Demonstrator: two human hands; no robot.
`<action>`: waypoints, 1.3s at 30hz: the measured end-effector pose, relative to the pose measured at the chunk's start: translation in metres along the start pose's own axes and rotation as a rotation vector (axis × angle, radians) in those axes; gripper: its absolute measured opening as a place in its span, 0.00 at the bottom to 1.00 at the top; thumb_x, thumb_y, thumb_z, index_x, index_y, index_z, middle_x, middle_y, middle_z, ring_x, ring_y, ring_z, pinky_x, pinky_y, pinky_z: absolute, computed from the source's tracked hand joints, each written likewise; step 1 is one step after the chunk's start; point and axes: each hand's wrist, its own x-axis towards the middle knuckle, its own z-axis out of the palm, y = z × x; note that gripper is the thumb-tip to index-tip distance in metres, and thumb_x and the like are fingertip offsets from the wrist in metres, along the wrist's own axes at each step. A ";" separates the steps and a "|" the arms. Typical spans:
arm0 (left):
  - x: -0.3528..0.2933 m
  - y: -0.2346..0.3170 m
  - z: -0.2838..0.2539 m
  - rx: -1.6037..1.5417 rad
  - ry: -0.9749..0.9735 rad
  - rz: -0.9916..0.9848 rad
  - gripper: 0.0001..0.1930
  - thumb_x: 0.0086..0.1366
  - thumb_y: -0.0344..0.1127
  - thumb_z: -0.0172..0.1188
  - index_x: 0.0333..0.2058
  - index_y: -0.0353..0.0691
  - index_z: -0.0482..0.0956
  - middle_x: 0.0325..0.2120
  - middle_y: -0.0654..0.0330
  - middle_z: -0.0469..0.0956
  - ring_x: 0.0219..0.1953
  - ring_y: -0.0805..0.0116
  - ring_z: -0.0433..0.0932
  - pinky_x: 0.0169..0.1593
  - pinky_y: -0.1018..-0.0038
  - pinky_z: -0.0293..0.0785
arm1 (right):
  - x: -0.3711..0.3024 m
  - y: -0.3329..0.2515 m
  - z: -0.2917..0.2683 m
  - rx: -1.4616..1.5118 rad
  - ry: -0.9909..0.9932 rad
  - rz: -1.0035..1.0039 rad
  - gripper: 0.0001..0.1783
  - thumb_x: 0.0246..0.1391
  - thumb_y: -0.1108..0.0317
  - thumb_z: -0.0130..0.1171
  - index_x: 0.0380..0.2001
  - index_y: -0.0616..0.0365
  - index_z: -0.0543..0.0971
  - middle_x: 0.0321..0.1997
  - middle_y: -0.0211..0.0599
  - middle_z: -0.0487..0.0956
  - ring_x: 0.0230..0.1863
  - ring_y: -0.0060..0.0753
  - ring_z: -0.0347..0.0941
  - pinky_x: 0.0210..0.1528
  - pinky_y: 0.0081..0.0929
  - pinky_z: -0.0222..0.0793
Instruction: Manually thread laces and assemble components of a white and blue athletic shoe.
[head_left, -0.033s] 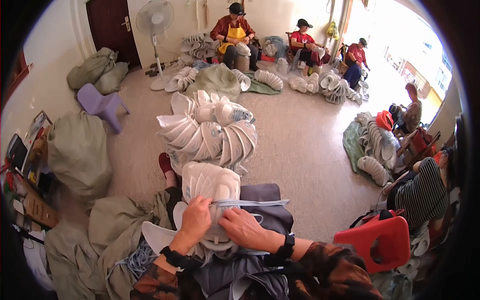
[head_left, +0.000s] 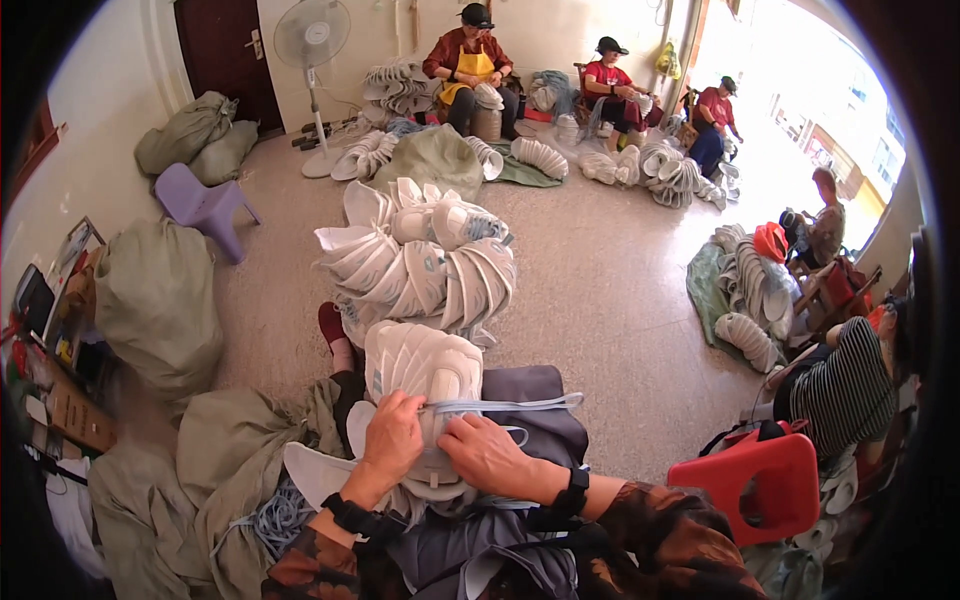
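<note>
A stack of white shoe uppers (head_left: pixel 412 348) rests on my lap, the closest one under my hands. My left hand (head_left: pixel 393 435) is closed in a pinch on a light blue shoelace (head_left: pixel 520 405) at the upper's left side. From those fingers the lace runs across the upper to the right and ends in a narrow loop in the air. My right hand (head_left: pixel 488 452) is closed, with its curled fingertips on the middle of the upper. Those fingertips partly hide what they grip. A small loop of lace shows just beyond its knuckles.
Ahead on the floor curves a long row of nested uppers (head_left: pixel 410 275). Left are fabric sacks (head_left: pixel 160 305), a bundle of blue laces (head_left: pixel 280 520) and a purple chair (head_left: pixel 200 205). A red stool (head_left: pixel 700 475) stands right. Several people sit among piles of uppers farther off.
The lace's free end has risen slightly and spread into a narrow loop. Both hands stay in nearly the same place.
</note>
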 end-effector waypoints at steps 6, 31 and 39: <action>0.001 -0.010 0.007 -0.091 0.090 -0.012 0.11 0.58 0.24 0.56 0.40 0.34 0.81 0.34 0.50 0.78 0.40 0.47 0.77 0.46 0.59 0.73 | 0.003 0.010 0.011 0.031 -0.043 0.040 0.09 0.48 0.71 0.58 0.34 0.57 0.75 0.33 0.42 0.75 0.37 0.51 0.73 0.44 0.45 0.70; 0.008 -0.004 -0.004 0.095 -0.256 0.057 0.10 0.57 0.28 0.58 0.37 0.37 0.83 0.37 0.48 0.78 0.45 0.46 0.77 0.50 0.57 0.75 | 0.017 0.010 0.000 0.048 -0.275 0.093 0.09 0.54 0.69 0.56 0.38 0.59 0.74 0.33 0.44 0.78 0.36 0.51 0.79 0.36 0.46 0.73; 0.020 -0.012 -0.013 -0.156 -0.249 -0.007 0.08 0.58 0.29 0.58 0.34 0.34 0.82 0.33 0.44 0.80 0.40 0.42 0.79 0.45 0.55 0.74 | 0.032 0.016 0.011 0.081 -0.097 0.259 0.11 0.62 0.61 0.55 0.38 0.58 0.74 0.30 0.46 0.81 0.32 0.54 0.79 0.32 0.48 0.73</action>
